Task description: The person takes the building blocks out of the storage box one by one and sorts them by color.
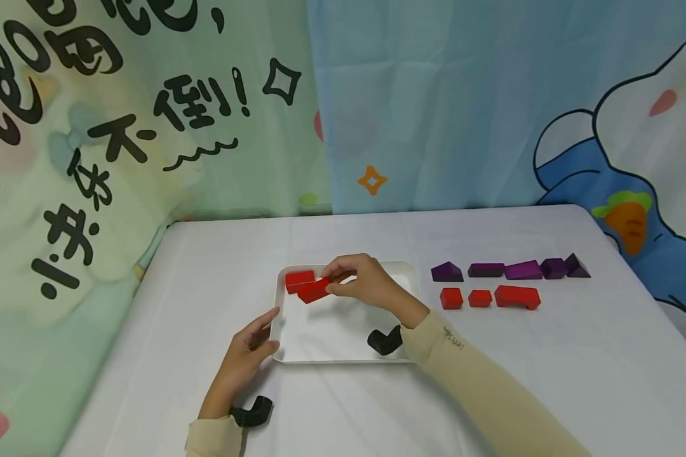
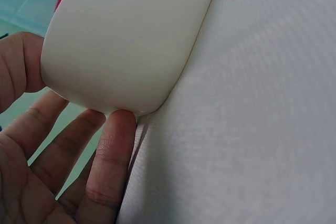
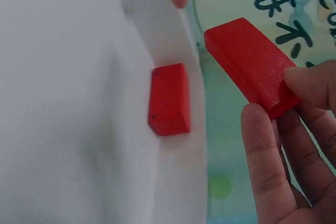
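My right hand (image 1: 368,282) pinches a red rectangular block (image 3: 249,61) by one end between thumb and fingers, above the far left of a white tray (image 1: 320,349). In the head view that block overlaps a second red block (image 1: 300,281), which lies in the tray's far left corner by the wall. The right wrist view shows the two apart, the second block (image 3: 169,99) against the tray's side. My left hand (image 1: 248,352) rests its fingertips on the outside of the tray's left wall, fingers fairly straight and spread. In the left wrist view the fingertips touch the tray wall (image 2: 121,51).
Right of the tray stands a row of several purple blocks (image 1: 523,270). Nearer lie a red block (image 1: 451,298), a smaller red block (image 1: 480,298) and a longer notched red one (image 1: 517,296). A white cloth (image 1: 343,406) covers the table; printed curtains (image 1: 434,127) hang behind.
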`<state>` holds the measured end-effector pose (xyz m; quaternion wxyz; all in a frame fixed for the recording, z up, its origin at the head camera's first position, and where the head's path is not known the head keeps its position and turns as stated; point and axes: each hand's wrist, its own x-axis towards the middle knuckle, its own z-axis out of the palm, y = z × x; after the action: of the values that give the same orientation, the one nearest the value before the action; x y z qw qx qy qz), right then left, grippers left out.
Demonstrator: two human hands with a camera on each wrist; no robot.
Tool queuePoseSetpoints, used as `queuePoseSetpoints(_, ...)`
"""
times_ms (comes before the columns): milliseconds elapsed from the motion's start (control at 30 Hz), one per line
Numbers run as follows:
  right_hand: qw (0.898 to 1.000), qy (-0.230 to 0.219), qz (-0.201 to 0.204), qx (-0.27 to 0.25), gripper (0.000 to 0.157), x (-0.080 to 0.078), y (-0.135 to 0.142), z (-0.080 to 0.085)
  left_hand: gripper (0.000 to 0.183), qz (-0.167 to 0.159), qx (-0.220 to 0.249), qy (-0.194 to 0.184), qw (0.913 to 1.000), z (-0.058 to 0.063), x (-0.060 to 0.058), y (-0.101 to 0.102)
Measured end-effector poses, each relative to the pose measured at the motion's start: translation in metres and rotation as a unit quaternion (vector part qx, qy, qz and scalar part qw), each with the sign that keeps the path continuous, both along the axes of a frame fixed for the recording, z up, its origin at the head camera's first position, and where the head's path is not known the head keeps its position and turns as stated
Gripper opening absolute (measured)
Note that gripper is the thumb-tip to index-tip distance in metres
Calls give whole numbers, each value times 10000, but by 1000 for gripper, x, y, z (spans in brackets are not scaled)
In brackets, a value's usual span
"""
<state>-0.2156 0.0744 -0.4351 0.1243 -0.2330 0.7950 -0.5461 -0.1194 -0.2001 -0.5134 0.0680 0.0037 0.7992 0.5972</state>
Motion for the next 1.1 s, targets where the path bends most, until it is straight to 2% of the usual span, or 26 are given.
queuePoseSetpoints(200,9991,34,-323,-258,19,15,30,8,60,-31,61,-14,10000,0,1,1)
queuePoseSetpoints(467,9956,190,-814,-425,27,37,74,8,60,-43,78,-59,9999,0,3,3)
queuePoseSetpoints(767,9838,295,-1759,185,32,58,125,19,60,-69,64,-23,10000,3,3,6)
queuePoseSetpoints(1100,9683,664,-2394,251,31,75,183,17,61,16,-7,-97,10000,3,6,2)
